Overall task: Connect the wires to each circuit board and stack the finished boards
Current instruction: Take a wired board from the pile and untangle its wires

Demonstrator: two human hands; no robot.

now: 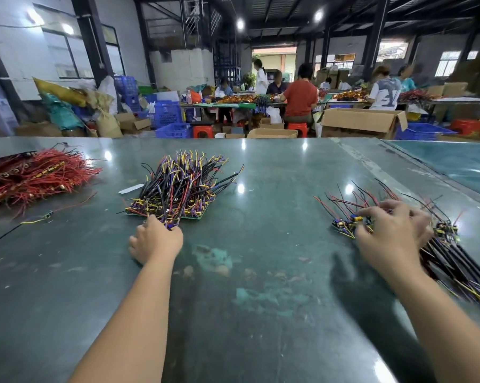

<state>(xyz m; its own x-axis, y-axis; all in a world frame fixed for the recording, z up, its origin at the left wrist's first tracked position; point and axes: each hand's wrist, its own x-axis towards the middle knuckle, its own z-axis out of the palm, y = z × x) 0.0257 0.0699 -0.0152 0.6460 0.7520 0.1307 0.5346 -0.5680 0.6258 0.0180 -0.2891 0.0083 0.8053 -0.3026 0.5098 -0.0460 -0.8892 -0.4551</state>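
The left hand [155, 241] curls its fingers around wires at the near edge of the middle pile [178, 186]. The right hand [391, 233] presses spread fingers on small boards [346, 223]. Red wires [31, 175] lie far left.

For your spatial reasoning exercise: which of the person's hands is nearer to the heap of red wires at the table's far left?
Left. The left hand lies right of the red wire heap, by the middle pile; the right hand is across the table.
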